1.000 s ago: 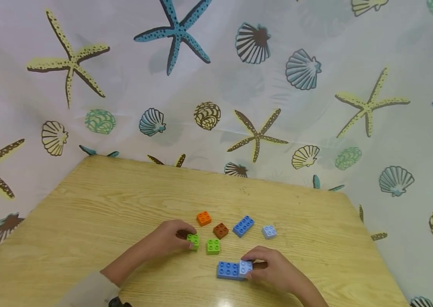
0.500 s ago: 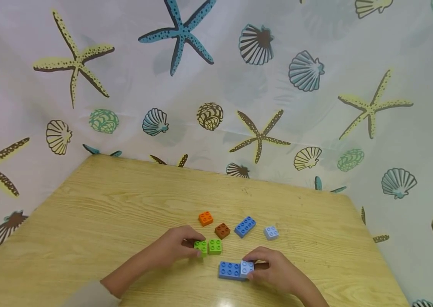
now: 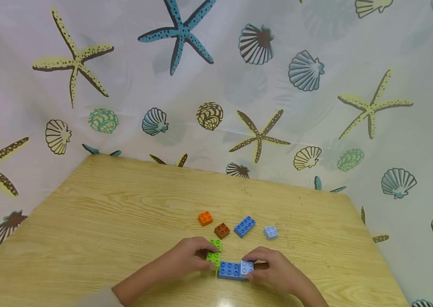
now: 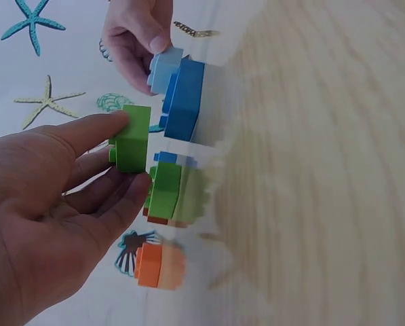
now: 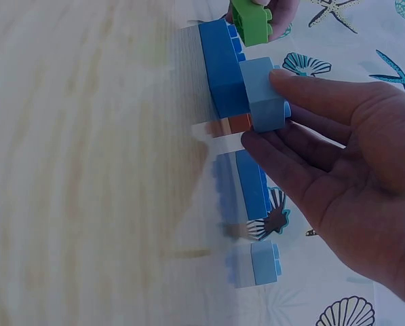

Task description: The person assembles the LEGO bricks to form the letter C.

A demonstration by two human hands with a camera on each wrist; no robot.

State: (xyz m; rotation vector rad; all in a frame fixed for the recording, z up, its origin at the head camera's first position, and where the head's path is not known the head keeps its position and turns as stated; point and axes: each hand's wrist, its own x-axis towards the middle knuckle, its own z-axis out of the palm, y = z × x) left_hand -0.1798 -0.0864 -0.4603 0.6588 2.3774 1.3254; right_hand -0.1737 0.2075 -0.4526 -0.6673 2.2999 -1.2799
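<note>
The green brick is pinched in the left hand, thumb on one side and fingers on the other, lifted off the bench just beside the left end of the blue brick. Whether the two touch, I cannot tell. The blue brick lies lengthwise toward the near edge, studs up. Over its right end sits the pale brick, which the right hand grips between thumb and fingers; I can't make out whether it is pressed fully home.

Just behind the held green brick, on the side of the far edge, a second green brick rests on the bench, partly covered by the left hand from where I stand. Farther back lies a brown brick, with an orange brick nearer the far edge and to its left. On the brown one's right, another blue brick lies at a slant, and beyond it, toward the right edge, another pale brick.

Behind the far edge hangs a white cloth printed with starfish and shells. A light sleeve covers the left forearm.
</note>
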